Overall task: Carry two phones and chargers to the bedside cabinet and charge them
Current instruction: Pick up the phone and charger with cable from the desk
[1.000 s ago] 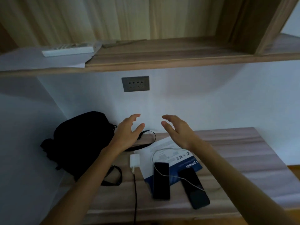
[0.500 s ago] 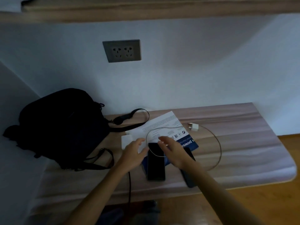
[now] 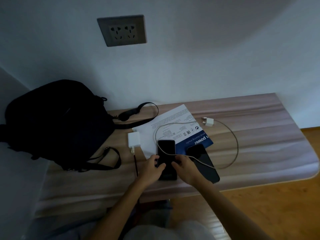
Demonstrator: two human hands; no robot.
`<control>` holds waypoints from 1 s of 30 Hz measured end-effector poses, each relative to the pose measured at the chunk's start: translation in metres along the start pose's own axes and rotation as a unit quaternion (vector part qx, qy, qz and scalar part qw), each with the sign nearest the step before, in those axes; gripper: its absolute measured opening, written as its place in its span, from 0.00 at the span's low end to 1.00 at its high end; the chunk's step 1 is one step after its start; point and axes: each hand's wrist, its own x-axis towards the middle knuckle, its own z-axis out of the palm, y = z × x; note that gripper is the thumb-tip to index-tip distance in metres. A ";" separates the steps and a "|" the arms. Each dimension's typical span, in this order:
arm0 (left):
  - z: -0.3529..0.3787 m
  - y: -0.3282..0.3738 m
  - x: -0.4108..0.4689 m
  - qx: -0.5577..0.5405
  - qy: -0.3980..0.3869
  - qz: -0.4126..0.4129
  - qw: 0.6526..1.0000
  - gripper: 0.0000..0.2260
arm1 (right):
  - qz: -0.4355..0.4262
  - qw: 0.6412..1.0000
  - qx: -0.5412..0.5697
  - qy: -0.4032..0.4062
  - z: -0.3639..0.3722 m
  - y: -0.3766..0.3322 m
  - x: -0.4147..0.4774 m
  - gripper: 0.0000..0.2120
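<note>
left hand (image 3: 152, 168), right hand (image 3: 186, 168) covering phone (image 3: 166, 149) base

In the lower middle of the frame both hands close around a dark phone (image 3: 166, 153) lying on a wooden desk (image 3: 259, 153). The left hand (image 3: 152, 168) grips its left edge, thumb on the screen; the right hand (image 3: 186, 168) curls at its right edge. A second phone (image 3: 203, 161) lies just right of it, partly on a white and blue leaflet (image 3: 173, 123). A white cable (image 3: 236, 144) crosses both phones and loops right to a small white plug (image 3: 209, 121). A larger white charger (image 3: 133, 140) sits left of the leaflet, its dark cable (image 3: 136, 166) running towards the desk's near edge. A black bag (image 3: 57, 122) fills the left side. A wall socket (image 3: 122, 30) sits at upper middle.
</note>
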 end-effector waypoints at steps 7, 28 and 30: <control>-0.002 0.003 0.010 -0.118 0.008 -0.078 0.990 0.22 | 0.019 0.996 0.086 0.015 0.003 -0.004 0.001 0.12; -0.030 -0.001 -0.026 -0.318 -0.034 -0.076 0.944 0.36 | 0.027 0.961 0.187 -0.202 0.009 -0.025 -0.018 0.36; -0.038 -0.005 -0.032 -0.341 -0.027 -0.067 0.937 0.40 | 0.012 0.956 0.192 -0.220 0.011 -0.038 -0.021 0.27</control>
